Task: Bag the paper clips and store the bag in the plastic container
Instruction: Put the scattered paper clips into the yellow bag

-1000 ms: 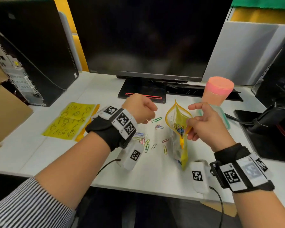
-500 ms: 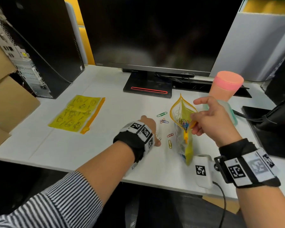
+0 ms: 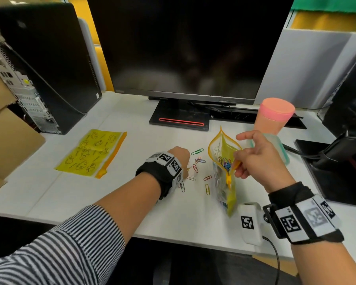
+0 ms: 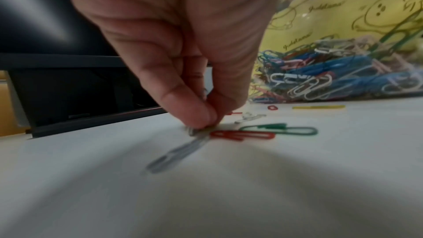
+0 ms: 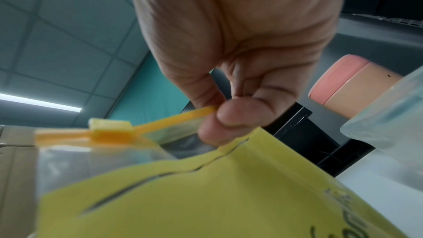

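A yellow zip bag [image 3: 224, 161] stands upright on the white desk with its mouth open and many coloured paper clips [image 4: 320, 77] inside. My right hand [image 3: 255, 159] pinches its orange zip strip [image 5: 174, 118] between thumb and finger. Several loose paper clips [image 3: 197, 161] lie on the desk left of the bag. My left hand [image 3: 179, 157] is down among them, thumb and fingertips [image 4: 203, 115] pinching a pale clip [image 4: 194, 130] on the surface; a red clip [image 4: 242, 135] and a green clip [image 4: 281, 129] lie beside it. The clear plastic container [image 3: 280, 149] with a teal rim sits behind my right hand.
A second yellow zip bag [image 3: 93, 153] lies flat at the left. A pink cup [image 3: 273, 116] stands behind the container. The monitor [image 3: 185, 46] and its base [image 3: 179, 120] fill the back; a computer tower [image 3: 45, 64] is at left, black equipment [image 3: 337, 161] at right.
My left hand dropped from above the desk down to the loose clips and now pinches one. My right hand kept holding the bag open.
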